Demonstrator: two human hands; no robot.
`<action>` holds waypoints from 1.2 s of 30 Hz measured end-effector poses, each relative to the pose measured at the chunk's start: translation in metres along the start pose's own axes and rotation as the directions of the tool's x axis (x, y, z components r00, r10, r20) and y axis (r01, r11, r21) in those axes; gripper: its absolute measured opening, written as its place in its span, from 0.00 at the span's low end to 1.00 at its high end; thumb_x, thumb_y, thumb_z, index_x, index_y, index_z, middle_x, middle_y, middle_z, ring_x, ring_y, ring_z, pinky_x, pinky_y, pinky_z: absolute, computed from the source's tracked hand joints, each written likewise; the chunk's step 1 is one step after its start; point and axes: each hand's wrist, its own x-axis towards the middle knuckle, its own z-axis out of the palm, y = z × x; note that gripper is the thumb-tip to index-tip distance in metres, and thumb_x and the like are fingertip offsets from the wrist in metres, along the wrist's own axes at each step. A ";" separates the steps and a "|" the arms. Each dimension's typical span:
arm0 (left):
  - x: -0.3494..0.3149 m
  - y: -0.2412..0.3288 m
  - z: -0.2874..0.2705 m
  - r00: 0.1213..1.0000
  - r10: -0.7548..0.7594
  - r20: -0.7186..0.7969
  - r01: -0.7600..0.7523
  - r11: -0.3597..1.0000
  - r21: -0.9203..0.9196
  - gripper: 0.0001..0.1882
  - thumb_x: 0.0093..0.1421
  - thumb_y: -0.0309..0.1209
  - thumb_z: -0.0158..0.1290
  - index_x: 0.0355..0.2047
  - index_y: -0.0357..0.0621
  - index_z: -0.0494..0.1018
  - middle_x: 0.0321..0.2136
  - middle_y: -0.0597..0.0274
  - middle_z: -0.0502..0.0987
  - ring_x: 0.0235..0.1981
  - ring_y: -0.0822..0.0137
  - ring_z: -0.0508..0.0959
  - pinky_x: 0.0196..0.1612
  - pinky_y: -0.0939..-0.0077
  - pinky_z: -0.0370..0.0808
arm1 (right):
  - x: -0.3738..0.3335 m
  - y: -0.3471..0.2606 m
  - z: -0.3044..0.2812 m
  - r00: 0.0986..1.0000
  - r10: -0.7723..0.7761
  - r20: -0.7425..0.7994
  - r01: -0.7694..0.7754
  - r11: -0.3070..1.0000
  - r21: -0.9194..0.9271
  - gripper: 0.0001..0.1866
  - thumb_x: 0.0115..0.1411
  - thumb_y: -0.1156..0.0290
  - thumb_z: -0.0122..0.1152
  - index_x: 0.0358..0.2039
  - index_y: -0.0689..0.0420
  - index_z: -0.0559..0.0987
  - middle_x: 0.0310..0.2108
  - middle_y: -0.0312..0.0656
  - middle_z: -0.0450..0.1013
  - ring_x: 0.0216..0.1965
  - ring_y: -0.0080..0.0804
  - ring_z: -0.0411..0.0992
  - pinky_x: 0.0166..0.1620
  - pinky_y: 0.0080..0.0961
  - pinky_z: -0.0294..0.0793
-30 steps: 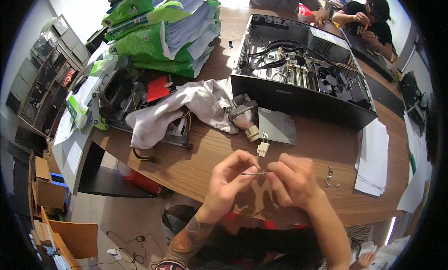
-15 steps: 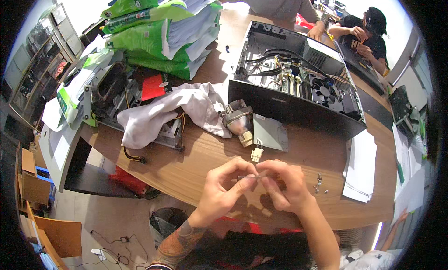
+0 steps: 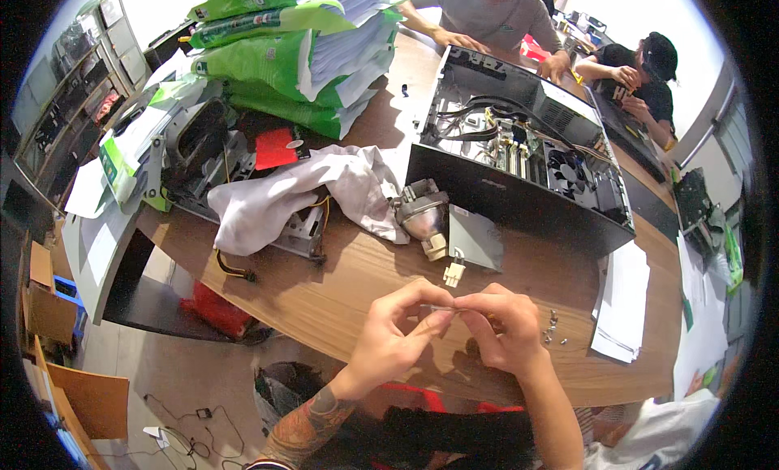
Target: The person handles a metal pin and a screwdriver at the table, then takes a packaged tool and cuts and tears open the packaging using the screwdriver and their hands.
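Over the near edge of the wooden table (image 3: 341, 295), my left hand (image 3: 396, 328) and my right hand (image 3: 507, 332) meet fingertip to fingertip. Both pinch a small, thin, flat strip (image 3: 438, 308); most of it is hidden by my fingers, so its kind does not show. Just beyond them lies a projector lamp (image 3: 423, 220) with a glass reflector. Next to it are a cream plug connector (image 3: 454, 273) and a grey metal plate (image 3: 477, 239). Several small screws (image 3: 552, 328) lie scattered right of my right hand.
An open black computer case (image 3: 519, 182) stands beyond the lamp, with a person's hands (image 3: 555, 66) at its far side. White papers (image 3: 623, 303) lie at right. A grey cloth (image 3: 284, 190) partly covers metal parts at left, below stacked green-and-white packs (image 3: 260, 60).
My fingertips have come closer together, and less of the thin strip shows between them. The whole view has shifted slightly. At the far side, the person's other hand now shows beside the case.
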 end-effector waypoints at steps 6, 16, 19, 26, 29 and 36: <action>-0.001 0.001 -0.001 0.994 -0.108 0.034 0.109 0.993 -0.038 0.06 0.62 0.19 0.51 0.40 0.34 0.74 0.36 0.62 0.74 0.40 0.72 0.75 0.44 0.78 0.73 | -0.001 0.002 -0.002 1.000 -0.016 0.000 0.016 0.999 -0.049 0.13 0.51 0.83 0.65 0.38 0.56 0.80 0.22 0.41 0.75 0.19 0.28 0.71 0.21 0.22 0.67; -0.002 -0.001 0.003 0.993 -0.090 -0.080 0.091 0.996 0.002 0.07 0.60 0.27 0.58 0.37 0.37 0.77 0.29 0.69 0.73 0.29 0.82 0.69 0.29 0.87 0.64 | -0.001 0.004 -0.002 0.978 -0.207 -0.006 0.196 0.938 -0.286 0.14 0.48 0.82 0.69 0.37 0.56 0.81 0.24 0.42 0.77 0.20 0.30 0.74 0.23 0.23 0.71; 0.000 -0.005 0.002 0.993 0.070 -0.091 -0.062 0.994 0.085 0.06 0.60 0.27 0.58 0.35 0.37 0.78 0.28 0.70 0.73 0.28 0.82 0.69 0.27 0.86 0.63 | 0.000 0.001 0.001 0.983 -0.171 -0.074 0.145 0.952 -0.270 0.15 0.47 0.81 0.70 0.37 0.55 0.81 0.23 0.41 0.77 0.20 0.30 0.74 0.23 0.23 0.71; 0.001 -0.003 0.003 0.990 0.076 -0.116 -0.069 0.996 0.065 0.05 0.60 0.26 0.58 0.35 0.37 0.79 0.26 0.67 0.74 0.24 0.80 0.70 0.26 0.86 0.64 | -0.002 0.004 -0.001 0.979 -0.194 -0.059 0.167 0.934 -0.316 0.16 0.46 0.80 0.72 0.38 0.53 0.82 0.24 0.40 0.77 0.20 0.29 0.74 0.24 0.23 0.71; 0.002 0.002 0.004 0.990 0.079 -0.116 -0.070 0.994 0.082 0.05 0.60 0.25 0.58 0.35 0.36 0.79 0.26 0.66 0.75 0.25 0.80 0.71 0.26 0.85 0.65 | -0.003 0.003 -0.001 0.978 -0.195 -0.080 0.159 0.933 -0.324 0.17 0.45 0.79 0.73 0.38 0.51 0.83 0.25 0.38 0.76 0.21 0.28 0.73 0.24 0.22 0.71; -0.001 -0.001 0.002 0.993 0.029 -0.116 -0.024 0.999 0.044 0.06 0.60 0.27 0.59 0.33 0.36 0.81 0.24 0.65 0.76 0.24 0.80 0.73 0.25 0.85 0.66 | -0.003 -0.002 -0.002 0.971 -0.218 -0.095 0.165 0.907 -0.388 0.17 0.43 0.78 0.75 0.36 0.50 0.85 0.25 0.37 0.76 0.21 0.27 0.73 0.24 0.20 0.71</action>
